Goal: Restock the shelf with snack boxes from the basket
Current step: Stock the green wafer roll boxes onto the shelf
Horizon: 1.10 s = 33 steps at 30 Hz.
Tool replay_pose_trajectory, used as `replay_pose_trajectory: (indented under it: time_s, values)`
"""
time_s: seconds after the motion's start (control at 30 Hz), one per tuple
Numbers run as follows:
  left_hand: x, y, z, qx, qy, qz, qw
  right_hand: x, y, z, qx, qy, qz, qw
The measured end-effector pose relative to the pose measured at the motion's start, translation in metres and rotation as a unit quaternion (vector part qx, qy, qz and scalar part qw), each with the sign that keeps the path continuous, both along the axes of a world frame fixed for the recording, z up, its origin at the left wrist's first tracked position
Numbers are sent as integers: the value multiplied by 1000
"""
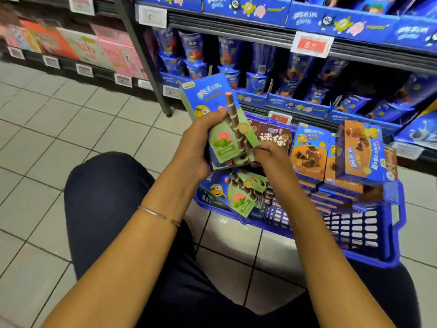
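While the left hand (pixel 195 144) grips the green boxes (pixel 221 129) over the basket (pixel 354 233), the right hand (pixel 268 155) pinches their bottom corner.

Supermarket aisle. Metal shelving (pixel 224 23) is stocked with rows of identical blue snack cups (pixel 192 47) and pink boxes (pixel 113 50); price tags (pixel 311 45) are clipped along the shelf edges. A blue plastic shopping basket (pixel 350 233) filled with snack boxes (pixel 308 153) is set on the tiled floor (pixel 59 129).
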<state>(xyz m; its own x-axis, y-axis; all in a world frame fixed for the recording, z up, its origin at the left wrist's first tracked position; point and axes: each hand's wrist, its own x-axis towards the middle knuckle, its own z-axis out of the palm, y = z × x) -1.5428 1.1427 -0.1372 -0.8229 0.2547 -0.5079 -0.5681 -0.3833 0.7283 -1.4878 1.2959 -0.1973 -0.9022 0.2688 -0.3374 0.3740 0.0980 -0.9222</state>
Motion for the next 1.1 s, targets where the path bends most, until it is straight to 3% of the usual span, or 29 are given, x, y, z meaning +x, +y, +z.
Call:
replay_pose_trajectory:
  time_s: [0.1,0.17,0.23,0.33,0.4,0.47,0.57,0.73,0.83,1.0,1.1]
  values:
    - [11,-12,-5,-8,-1,33,999,9,-6,-20,-73,-26,27,997]
    - [15,-20,-8,19,5,38,999,14,-8,-27,-64,-7,42,997]
    - [20,-26,-8,28,9,38,999,19,-10,-35,81,-7,134,988]
    - [32,-25,-5,-1,3,33,999,31,-25,-46,362,-27,279,889]
    - [41,-22,-3,-16,-7,27,999,36,-34,-49,432,-10,267,862]
    - [48,-20,-6,-26,-11,31,999,37,-31,-45,389,1,200,899]
    - [56,-20,-11,-22,-16,45,999,31,-2,-28,205,3,46,978]
    - [57,-18,-11,-30,-12,25,999,42,41,30,27,78,-100,992]
    - [52,-7,-9,-87,11,6,996,49,30,64,43,126,-82,988]
    - [51,16,-5,-169,43,-14,985,39,-7,75,183,88,-18,979]
    - [48,18,-7,-189,49,-15,981,34,-5,65,101,95,-22,990]
